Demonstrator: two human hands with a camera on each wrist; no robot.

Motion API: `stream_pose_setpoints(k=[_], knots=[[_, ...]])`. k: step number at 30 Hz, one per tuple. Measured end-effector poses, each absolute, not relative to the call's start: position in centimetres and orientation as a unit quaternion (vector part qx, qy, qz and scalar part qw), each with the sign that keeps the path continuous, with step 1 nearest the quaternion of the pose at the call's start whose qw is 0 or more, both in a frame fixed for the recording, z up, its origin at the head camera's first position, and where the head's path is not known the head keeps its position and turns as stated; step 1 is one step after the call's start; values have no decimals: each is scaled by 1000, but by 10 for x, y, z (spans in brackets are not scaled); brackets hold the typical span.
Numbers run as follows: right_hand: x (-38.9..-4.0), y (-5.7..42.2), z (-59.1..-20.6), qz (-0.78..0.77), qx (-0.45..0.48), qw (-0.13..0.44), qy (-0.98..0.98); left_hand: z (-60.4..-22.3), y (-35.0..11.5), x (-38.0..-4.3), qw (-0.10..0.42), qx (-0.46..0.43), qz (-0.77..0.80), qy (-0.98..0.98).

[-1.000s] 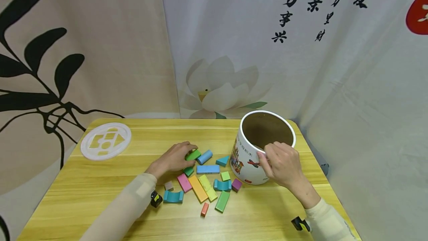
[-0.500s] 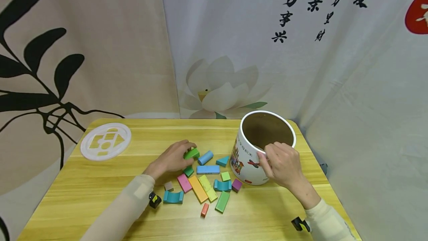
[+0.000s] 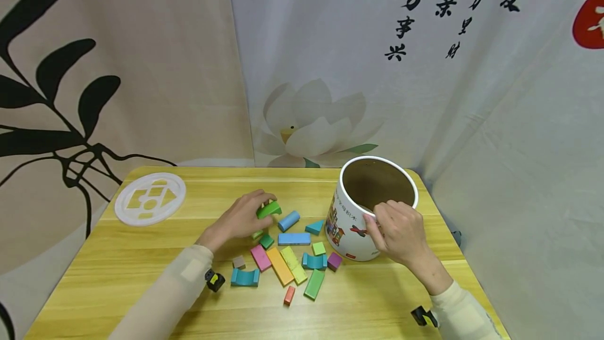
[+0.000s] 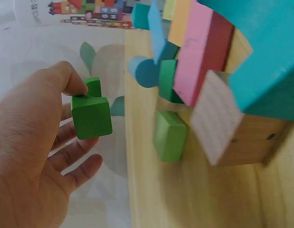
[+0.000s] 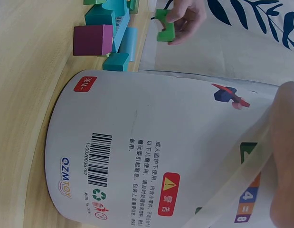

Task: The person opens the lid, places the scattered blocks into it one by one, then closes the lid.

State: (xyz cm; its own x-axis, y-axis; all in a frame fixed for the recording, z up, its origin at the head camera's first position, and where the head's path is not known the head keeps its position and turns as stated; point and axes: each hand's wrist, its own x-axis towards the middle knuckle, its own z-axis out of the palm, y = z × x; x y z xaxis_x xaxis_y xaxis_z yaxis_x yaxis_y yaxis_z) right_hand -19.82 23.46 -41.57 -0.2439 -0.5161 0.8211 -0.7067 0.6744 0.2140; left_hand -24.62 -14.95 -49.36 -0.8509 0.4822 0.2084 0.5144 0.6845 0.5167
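My left hand point(image 3: 239, 218) pinches a green arch-shaped block point(image 3: 269, 209) between thumb and fingers. In the left wrist view that arch block point(image 4: 92, 118) is held above the table, its notch partly behind the thumb. Under the hand lie a light green block point(image 4: 169, 136) and a dark green block point(image 3: 266, 241). My right hand point(image 3: 400, 231) grips the near rim of a white printed bucket point(image 3: 349, 227), which stands upright at the right. Its visible inside is brown; the bottom is hidden. In the right wrist view only part of the right hand point(image 5: 285, 156) shows.
Several coloured blocks lie loose mid-table, among them a blue cylinder point(image 3: 289, 221), a teal triangle point(image 3: 314, 227), an orange plank point(image 3: 279, 266) and a purple cube point(image 3: 334, 261). A white disc with cut-out shapes point(image 3: 122, 206) lies at the back left. Printed cloth hangs behind the table.
My left hand has raised the green arch block off the table and drawn it slightly back to the left. A light green block shows beneath it. My right hand and the bucket stay put.
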Motion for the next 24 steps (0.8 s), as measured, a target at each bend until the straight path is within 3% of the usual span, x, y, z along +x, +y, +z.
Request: stream_pose_setpoints(k=[24], knots=[[-198, 237, -417, 106, 391, 475, -781, -392, -113, -252, 167, -387, -297, -857]])
